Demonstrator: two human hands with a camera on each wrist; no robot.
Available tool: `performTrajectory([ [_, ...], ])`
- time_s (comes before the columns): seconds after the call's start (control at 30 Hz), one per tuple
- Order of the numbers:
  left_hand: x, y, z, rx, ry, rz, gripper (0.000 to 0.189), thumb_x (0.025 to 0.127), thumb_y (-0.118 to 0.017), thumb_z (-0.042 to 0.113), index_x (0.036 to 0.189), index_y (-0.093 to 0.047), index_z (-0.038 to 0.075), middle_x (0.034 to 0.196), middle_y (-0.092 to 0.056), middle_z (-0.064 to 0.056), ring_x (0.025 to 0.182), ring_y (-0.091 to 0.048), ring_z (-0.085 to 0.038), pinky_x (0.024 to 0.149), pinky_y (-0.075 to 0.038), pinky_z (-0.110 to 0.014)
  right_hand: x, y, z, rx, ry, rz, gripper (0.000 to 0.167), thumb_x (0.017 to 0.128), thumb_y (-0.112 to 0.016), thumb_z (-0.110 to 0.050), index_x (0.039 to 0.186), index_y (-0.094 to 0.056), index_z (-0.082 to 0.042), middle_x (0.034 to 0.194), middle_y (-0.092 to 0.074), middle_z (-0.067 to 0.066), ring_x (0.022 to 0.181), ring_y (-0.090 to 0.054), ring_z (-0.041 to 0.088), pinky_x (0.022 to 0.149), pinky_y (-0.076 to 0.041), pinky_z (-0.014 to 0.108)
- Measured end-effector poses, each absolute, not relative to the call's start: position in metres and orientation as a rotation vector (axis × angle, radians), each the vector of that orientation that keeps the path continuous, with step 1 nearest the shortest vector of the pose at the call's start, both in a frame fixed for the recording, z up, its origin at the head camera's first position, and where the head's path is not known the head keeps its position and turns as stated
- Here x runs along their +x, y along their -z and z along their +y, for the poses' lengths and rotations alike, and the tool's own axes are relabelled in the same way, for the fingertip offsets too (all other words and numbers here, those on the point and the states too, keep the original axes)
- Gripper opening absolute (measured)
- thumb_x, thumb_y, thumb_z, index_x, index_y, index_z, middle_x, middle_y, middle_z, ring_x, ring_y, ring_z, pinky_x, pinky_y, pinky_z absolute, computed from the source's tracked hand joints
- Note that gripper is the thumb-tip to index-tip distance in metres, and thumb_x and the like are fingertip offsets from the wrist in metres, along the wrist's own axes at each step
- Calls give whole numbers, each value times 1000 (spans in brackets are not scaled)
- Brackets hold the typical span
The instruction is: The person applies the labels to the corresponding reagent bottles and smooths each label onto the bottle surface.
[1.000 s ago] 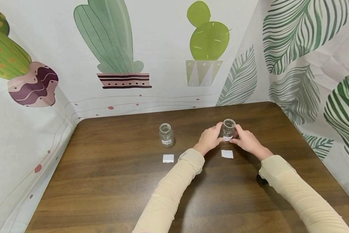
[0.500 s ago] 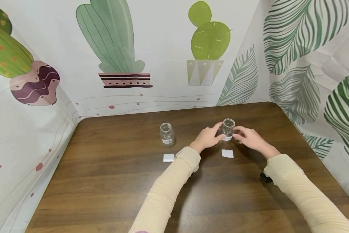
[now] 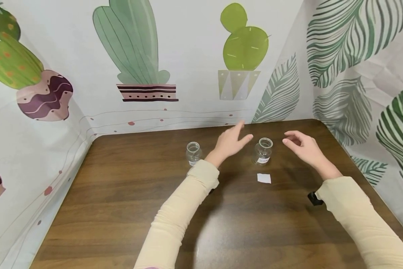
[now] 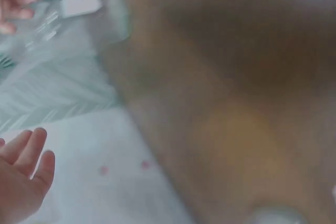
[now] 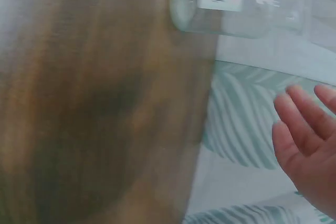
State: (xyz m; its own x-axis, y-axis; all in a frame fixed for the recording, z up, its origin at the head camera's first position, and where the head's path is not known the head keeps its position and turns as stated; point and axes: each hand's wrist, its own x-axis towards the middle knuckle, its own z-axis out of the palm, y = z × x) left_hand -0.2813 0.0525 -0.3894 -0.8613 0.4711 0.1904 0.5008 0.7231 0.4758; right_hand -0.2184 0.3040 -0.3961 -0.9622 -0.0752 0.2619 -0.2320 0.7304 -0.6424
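A clear glass jar (image 3: 262,152) with a white label stands upright and lidless on the table, between the two hands and apart from both. My left hand (image 3: 229,143) hovers to its left, fingers extended and holding nothing. On the jar's other side my right hand (image 3: 304,147) is raised, its fingers loosely bent around nothing. The right wrist view shows the same jar (image 5: 236,6) with printed lines on its label. A second glass jar (image 3: 193,152) stands further left, its lower part partly covered by the left sleeve.
A small white paper square (image 3: 264,178) lies in front of the right-hand jar. The brown wooden table (image 3: 120,201) meets a printed cloth backdrop (image 3: 194,74) at its back and sides. A black device (image 3: 314,198) sits under the right cuff.
Both hands have let go of the right-hand jar and drawn apart, left hand leftward, right hand rightward. The jar stays in place. The left sleeve now hides the left paper square.
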Motion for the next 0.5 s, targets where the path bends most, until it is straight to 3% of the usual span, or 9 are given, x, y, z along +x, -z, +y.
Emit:
performTrajectory([
  [0.1, -287, 369, 32, -743, 779, -2821, 62, 87, -41, 51, 138, -26, 19, 132, -47, 2, 115, -50, -20, 90, -42, -36, -216, 385, 305, 208, -1005, -2647, 35, 86, -54, -26, 111, -55, -2, 106, -57, 18, 80, -46, -4, 68, -35, 17],
  [0.17, -291, 358, 13, -697, 765, -2790, 61, 88, -42, 49, 138, -26, 18, 134, -45, 0, 117, -48, -21, 93, -40, -36, -215, 378, 306, 201, -968, -2595, 36, 85, -56, -25, 111, -55, -1, 113, -54, 19, 93, -47, 13, 77, -34, 28],
  [0.3, -298, 345, -35, -618, 736, -2713, 59, 88, -44, 43, 137, -29, 13, 137, -41, -6, 122, -42, -24, 101, -31, -38, -209, 366, 313, 233, -880, -2509, 41, 82, -59, -24, 113, -53, 2, 124, -46, 25, 116, -35, 40, 93, -24, 50],
  [0.37, -300, 342, -62, -573, 704, -2677, 59, 88, -46, 42, 136, -31, 11, 137, -40, -8, 124, -39, -26, 103, -27, -40, -205, 362, 316, 227, -826, -2502, 46, 81, -60, -28, 115, -52, 1, 129, -42, 24, 124, -27, 41, 100, -16, 55],
  [0.5, -298, 343, -115, -461, 614, -2650, 59, 87, -48, 42, 134, -34, 11, 136, -40, -9, 125, -36, -29, 103, -24, -47, -199, 359, 324, 199, -650, -2565, 57, 80, -58, -39, 124, -47, -4, 139, -32, 19, 133, -14, 35, 99, -8, 62],
])
